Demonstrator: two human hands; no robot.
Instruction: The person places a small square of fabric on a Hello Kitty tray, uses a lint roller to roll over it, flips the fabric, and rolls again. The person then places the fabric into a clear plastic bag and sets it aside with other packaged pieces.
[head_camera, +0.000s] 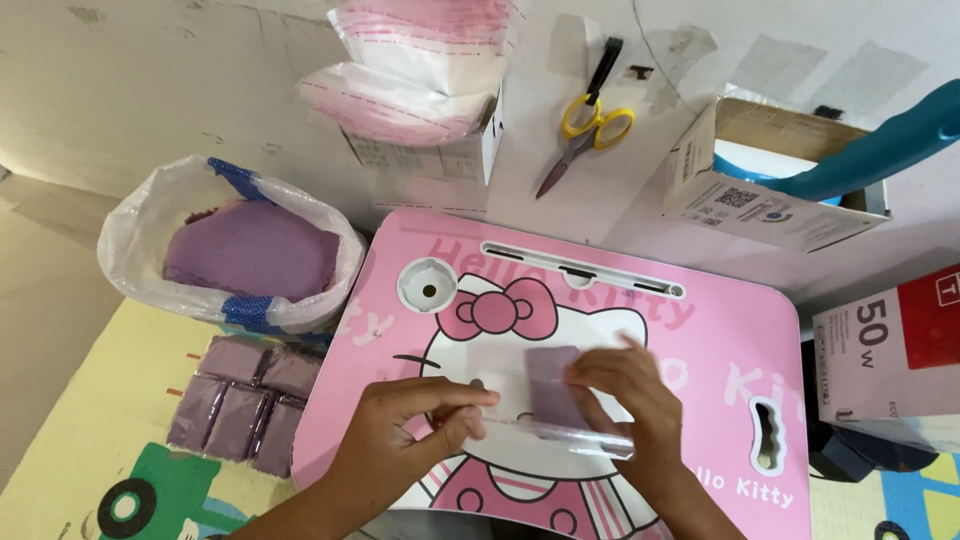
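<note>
**Both hands on a clear sleeve over a purple square**

Both forearms come up from the near edge of the pink tabletop (720, 310). The left hand (405, 425) lies palm down, its fingers (455, 395) narrowed to a pinch on the left end of a clear plastic sleeve (560, 435). The right hand (630, 395) arches over the purple square (550, 385), fingers curled and pressing on the sleeve's right part. Both lie mid-tabletop, toward the near edge. Purple packets (245, 400) lie on the floor mat beside the left edge.

Purple cloth (548, 385) partly hidden by fingers (600, 375)
</note>
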